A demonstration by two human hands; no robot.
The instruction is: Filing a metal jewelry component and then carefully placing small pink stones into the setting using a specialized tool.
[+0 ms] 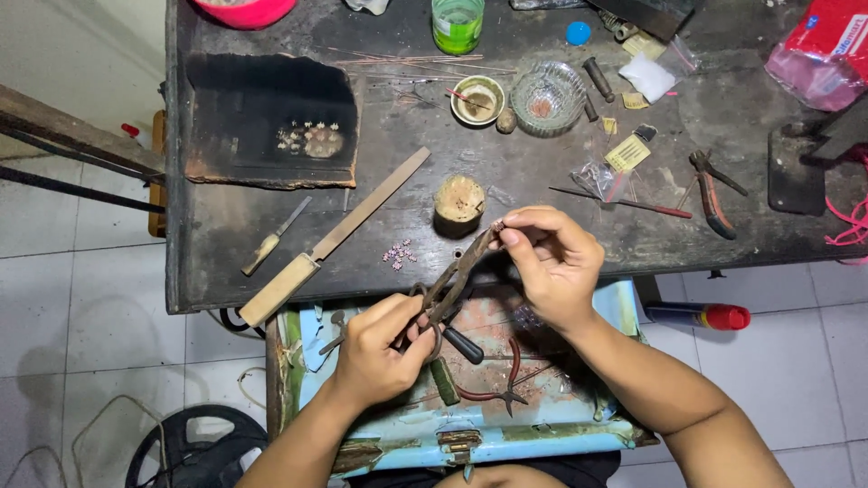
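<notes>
Head view: a person at a dark, scarred bench [226, 262] works a tiny pale metal piece [496, 226] between both hands. The left hand [380, 348] is closed around the looped handles of a pair of rusty shears [452, 280], fingers curled through and over the loops, so the blades angle up and away toward the right hand [551, 262]. That hand pinches the small piece between thumb and forefinger, right at the blade tips, apparently to steady it where the cut would fall; the piece itself is too small to make out in detail.

Just beyond the right hand stands a short wooden stump [459, 201], close enough to serve as a rest. Beyond the left hand lie a long flat file [334, 239] with a pale wooden handle and a smaller tool beside it, and between file and stump a small cluster of tiny pale parts [399, 254]. Farther out from the left hand sits a charred block [262, 117] carrying more small pieces. Far beyond the right hand are a glass dish [547, 98] and a small bowl [477, 99]; well off to its right lie red-handled pliers [712, 194].

Beneath both hands an open blue drawer [506, 425] holds loose tools, seemingly placed to catch offcuts.
</notes>
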